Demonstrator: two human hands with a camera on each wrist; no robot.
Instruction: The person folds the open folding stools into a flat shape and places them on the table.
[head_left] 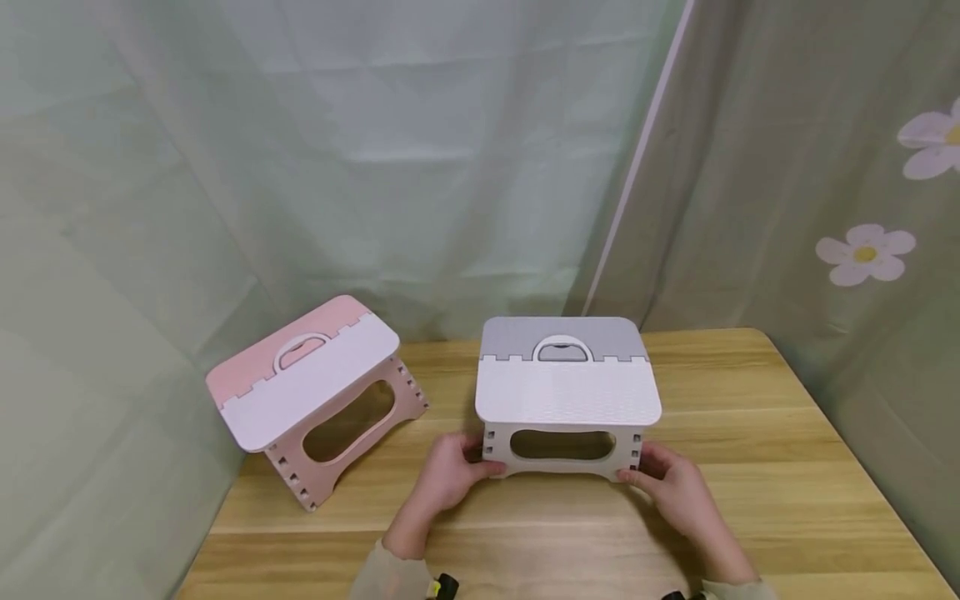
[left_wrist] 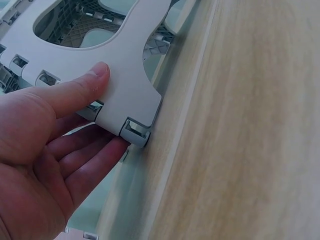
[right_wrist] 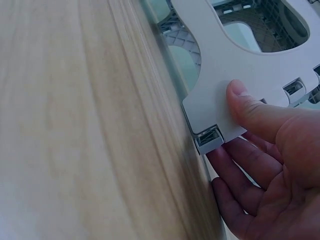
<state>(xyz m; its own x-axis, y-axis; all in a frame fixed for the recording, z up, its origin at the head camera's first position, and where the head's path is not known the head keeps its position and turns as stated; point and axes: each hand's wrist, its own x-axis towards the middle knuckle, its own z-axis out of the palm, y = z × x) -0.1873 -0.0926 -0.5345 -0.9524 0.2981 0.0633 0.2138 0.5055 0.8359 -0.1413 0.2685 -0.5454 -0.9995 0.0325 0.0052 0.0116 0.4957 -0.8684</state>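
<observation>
A white and grey folding step stool (head_left: 566, 392) stands unfolded and upright on the table, its handle on the top. My left hand (head_left: 452, 472) grips the lower left end of its front leg panel, thumb (left_wrist: 82, 87) on the front face and fingers behind the hinged edge. At the opposite end, my right hand (head_left: 675, 487) pinches the same panel, with the thumb (right_wrist: 250, 110) in front and the other fingers curled behind and below. In both wrist views the panel's foot is at the wooden surface. The fingertips behind the panel are partly hidden.
A pink and white folding stool (head_left: 315, 383) stands unfolded and angled at the table's left side. The wooden table (head_left: 787, 467) has its back edge against a pale green curtain (head_left: 450, 167). A darker curtain with white flowers (head_left: 866, 254) hangs at the right.
</observation>
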